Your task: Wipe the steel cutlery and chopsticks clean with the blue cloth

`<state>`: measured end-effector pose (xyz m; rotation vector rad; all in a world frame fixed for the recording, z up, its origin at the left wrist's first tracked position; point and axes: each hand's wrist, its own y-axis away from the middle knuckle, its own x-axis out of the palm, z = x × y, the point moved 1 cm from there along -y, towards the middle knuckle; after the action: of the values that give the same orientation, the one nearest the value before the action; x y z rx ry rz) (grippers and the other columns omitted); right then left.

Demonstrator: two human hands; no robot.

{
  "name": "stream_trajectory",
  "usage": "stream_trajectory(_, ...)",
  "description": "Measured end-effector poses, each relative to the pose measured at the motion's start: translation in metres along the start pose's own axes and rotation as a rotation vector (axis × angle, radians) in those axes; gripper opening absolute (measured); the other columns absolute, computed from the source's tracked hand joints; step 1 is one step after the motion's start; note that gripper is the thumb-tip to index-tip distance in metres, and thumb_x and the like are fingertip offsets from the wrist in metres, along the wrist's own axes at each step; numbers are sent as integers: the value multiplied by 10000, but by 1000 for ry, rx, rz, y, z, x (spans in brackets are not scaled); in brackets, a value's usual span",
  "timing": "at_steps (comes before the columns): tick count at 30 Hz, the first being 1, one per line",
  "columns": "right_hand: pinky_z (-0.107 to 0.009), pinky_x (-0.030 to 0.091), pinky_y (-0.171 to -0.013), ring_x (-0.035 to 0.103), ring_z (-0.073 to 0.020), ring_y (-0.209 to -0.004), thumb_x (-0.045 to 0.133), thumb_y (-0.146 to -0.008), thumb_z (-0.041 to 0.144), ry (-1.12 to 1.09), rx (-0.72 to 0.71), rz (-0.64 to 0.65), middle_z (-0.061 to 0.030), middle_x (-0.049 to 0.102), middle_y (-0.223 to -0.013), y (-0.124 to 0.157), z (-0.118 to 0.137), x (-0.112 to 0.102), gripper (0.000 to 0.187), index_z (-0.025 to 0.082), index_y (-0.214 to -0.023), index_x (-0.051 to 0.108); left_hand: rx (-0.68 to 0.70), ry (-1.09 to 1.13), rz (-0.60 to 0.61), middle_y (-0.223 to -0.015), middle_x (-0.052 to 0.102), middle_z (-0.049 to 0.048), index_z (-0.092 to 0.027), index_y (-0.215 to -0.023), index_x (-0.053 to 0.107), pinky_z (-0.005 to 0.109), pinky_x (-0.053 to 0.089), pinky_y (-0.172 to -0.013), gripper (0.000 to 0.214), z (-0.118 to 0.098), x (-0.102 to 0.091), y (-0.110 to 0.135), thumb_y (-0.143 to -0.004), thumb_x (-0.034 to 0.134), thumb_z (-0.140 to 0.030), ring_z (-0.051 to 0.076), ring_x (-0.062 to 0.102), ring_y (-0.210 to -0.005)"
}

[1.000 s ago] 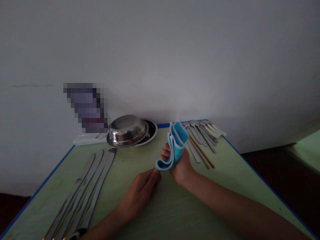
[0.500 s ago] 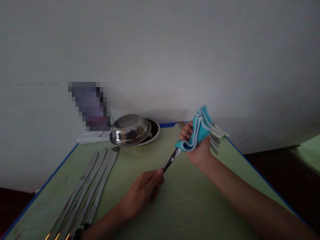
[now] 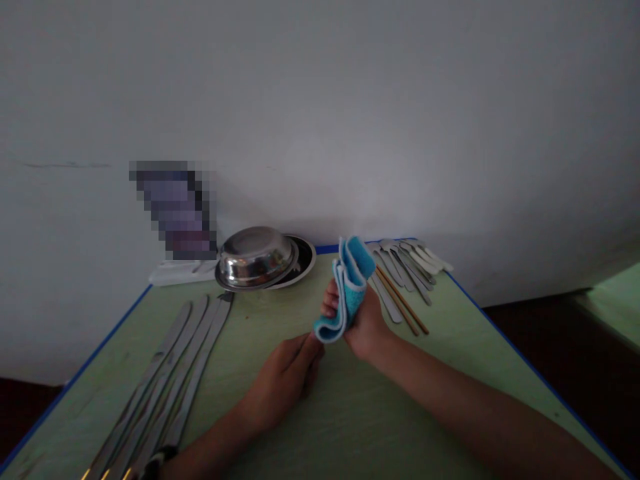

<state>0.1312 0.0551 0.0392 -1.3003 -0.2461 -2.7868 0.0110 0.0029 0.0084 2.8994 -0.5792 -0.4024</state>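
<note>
A folded blue cloth (image 3: 353, 293) with pale edges is bunched in my right hand (image 3: 371, 328), whose fingers are wrapped round it. Just below and to the left, my left hand (image 3: 290, 373) is closed in a pinch on the end of a slim metal utensil. Cloth and fingers now cover that utensil, so its kind does not show. The cloth's lower fold meets the left thumb and fingertips. Both hands are above the middle of the green table (image 3: 350, 433).
Long metal knives (image 3: 165, 360) lie side by side at the left. An upturned steel bowl (image 3: 257, 260) rests over a dark round plate (image 3: 305, 257) by the wall. Wooden chopsticks (image 3: 403, 300), metal spoons (image 3: 407, 267) and white-handled cutlery (image 3: 435, 257) lie at the back right. A blurred-out object (image 3: 175, 210) leans on the wall.
My right hand has slid the cloth down and left along the utensil to my left fingers, covering the metal that showed before. The chopsticks and spoons behind are now uncovered. My left hand stays nearly still.
</note>
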Motion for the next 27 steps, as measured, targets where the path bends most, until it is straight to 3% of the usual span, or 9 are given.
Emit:
stream_trajectory(2,-173,283,-379,339,-52,-377,438,-767,205,-75,9,-5,67,390,-444,-6,17,0,206,189,-564,404,-27,-25,12,-494,385,-50,-189,-587,407,216,295,-438,469,-2,0,1,-870,327,-555,93,357,-441)
stream_trajectory(6,-165,260,-373,317,-44,-363,342,-803,152,-150,-110,-15,65,356,-442,-18,51,-2,258,184,-551,388,-35,-39,50,-509,377,-53,-184,-588,414,216,283,-449,471,-4,-1,2,-880,324,-543,91,343,-457)
stream_trajectory(9,-160,224,-357,288,-41,-352,287,-825,148,-208,-165,-32,63,335,-436,-21,59,-4,299,181,-545,387,-29,-38,80,-508,369,-58,-183,-594,416,215,272,-446,467,-4,-2,3,-879,330,-543,89,332,-459)
stream_trajectory(20,-145,233,-335,307,-48,-338,375,-809,182,-179,67,-64,62,367,-417,0,-5,-1,271,176,-538,394,-39,-64,48,-494,376,-64,-186,-608,408,208,290,-428,464,-1,-1,3,-877,302,-549,86,346,-438)
stream_trajectory(27,-149,251,-343,337,-53,-343,323,-818,165,-188,190,5,47,385,-420,-3,-5,-6,300,165,-537,426,-12,-81,52,-518,386,-63,-184,-620,407,204,308,-442,444,-2,-1,2,-896,297,-514,84,365,-456)
